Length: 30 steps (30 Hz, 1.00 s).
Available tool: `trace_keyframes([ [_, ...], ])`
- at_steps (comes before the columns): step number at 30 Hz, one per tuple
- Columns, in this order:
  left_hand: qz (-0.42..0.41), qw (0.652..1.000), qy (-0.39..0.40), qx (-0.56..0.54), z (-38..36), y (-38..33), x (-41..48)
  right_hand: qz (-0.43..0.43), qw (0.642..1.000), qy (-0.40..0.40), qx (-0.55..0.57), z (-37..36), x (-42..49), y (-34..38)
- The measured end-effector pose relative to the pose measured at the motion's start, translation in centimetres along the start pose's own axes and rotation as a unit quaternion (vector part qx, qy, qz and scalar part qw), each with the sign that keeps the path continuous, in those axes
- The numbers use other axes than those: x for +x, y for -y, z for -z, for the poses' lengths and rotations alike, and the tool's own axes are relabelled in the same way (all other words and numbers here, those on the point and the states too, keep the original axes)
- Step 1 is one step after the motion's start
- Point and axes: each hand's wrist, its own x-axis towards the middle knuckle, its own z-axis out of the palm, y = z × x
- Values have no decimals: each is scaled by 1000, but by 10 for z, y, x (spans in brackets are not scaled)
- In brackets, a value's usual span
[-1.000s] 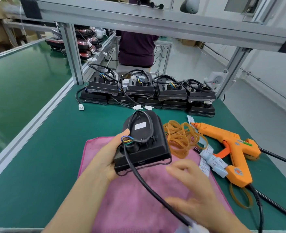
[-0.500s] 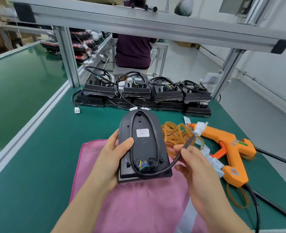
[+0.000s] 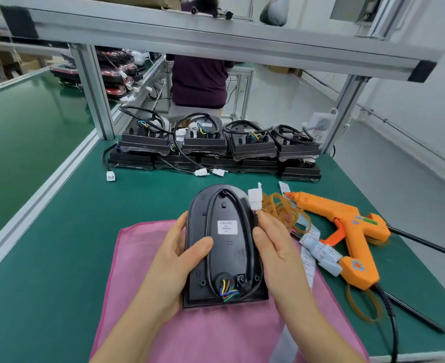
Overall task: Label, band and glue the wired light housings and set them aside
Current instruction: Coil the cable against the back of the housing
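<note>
A pink mesh cloth (image 3: 216, 336) lies spread at the near edge of the green-topped bench (image 3: 59, 271). A silver aluminium frame (image 3: 93, 95) rises over the bench's far edge. Beyond it is a person in a dark purple top (image 3: 199, 85). A white socket box (image 3: 320, 125) sits beside the frame's right-hand post (image 3: 344, 108).

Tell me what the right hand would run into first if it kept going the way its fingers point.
Probably the stacked housings at the back. The right hand, pinching the cable below the white connector, points forward over the green tabletop. Its height is unclear.
</note>
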Motion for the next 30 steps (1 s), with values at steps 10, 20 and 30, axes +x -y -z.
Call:
trace_keyframes([
  [10,42,999,23,7,5,1,-13,-246,902,167,312,10,-15,-1],
  [20,129,986,66,84,9,-5,-13,-302,872,148,357,14,-29,-2],
  [30,42,909,-29,415,-7,-34,60,-336,882,86,318,21,-27,-12],
])
